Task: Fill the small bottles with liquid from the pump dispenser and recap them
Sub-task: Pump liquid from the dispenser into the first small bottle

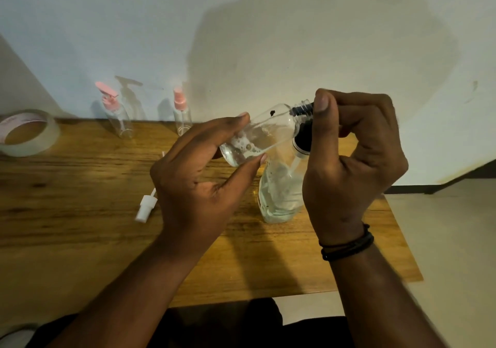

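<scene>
My left hand (204, 175) holds a small clear bottle (264, 132) tilted on its side, its base toward me and its threaded neck up to the right. A little foamy liquid lies in the bottle's lower part. My right hand (354, 159) is closed over the black pump head (304, 132) of the clear dispenser bottle (281, 192), with the thumb on top by the small bottle's neck. The dispenser stands on the wooden table (80, 213) and is partly full of clear liquid. A white spray cap (145, 208) lies loose on the table left of my left hand.
Two clear bottles stand at the back by the wall, one with a pink pump top (115, 111) and one with a pink spray top (181, 114). A roll of tape (26, 132) lies at the far left. The table's right edge is close to the dispenser.
</scene>
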{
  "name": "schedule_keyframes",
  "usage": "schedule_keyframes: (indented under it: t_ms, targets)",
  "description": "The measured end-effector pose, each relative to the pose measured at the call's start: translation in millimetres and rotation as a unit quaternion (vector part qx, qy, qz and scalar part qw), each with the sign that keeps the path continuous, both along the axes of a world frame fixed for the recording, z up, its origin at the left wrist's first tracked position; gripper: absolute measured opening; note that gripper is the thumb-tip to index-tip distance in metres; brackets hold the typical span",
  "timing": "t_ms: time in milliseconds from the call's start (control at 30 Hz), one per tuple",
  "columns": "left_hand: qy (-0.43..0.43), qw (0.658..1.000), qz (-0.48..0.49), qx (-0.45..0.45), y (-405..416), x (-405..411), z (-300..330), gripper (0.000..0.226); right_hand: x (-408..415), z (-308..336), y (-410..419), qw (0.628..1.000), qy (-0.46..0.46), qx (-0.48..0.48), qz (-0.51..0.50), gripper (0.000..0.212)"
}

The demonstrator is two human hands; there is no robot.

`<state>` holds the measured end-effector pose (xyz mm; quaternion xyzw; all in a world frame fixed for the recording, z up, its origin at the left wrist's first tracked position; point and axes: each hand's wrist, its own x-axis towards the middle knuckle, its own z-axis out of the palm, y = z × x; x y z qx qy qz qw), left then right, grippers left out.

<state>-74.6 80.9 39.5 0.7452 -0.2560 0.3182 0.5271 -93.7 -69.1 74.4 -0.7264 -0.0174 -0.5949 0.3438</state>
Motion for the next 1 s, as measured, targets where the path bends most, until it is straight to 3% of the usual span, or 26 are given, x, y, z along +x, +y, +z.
schedule_keyframes:
  t_ms: [1000]
  targets:
    - [0.030, 0.999, -0.014, -0.024, -1, -2, -7, 0.043, -1, 0, -5, 1.000, 0.007, -0.002, -0.008, 0.017]
